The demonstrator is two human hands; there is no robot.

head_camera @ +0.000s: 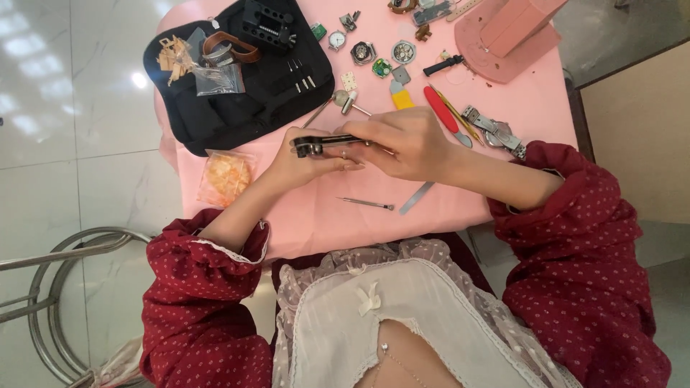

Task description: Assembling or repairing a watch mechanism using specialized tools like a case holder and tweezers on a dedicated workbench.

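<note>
Over the pink table [503, 115], my left hand [305, 162] and my right hand [406, 144] meet on a black hand tool [320, 144] with a round jaw at its left end. The left hand cups under the tool's head, and whatever sits beneath it is hidden by the fingers. My right hand grips the tool's handle from above. Both sleeves are dark red with white dots.
A black tool pouch [237, 79] lies at the back left. Watch cases and movements [374, 54], a red-handled screwdriver [442, 111], a metal watch band [496, 129], a thin pin tool [366, 204], a steel strip [417, 197] and a clear bag of orange bits [226, 176] surround the hands. A pink stand [503, 36] sits at the back right.
</note>
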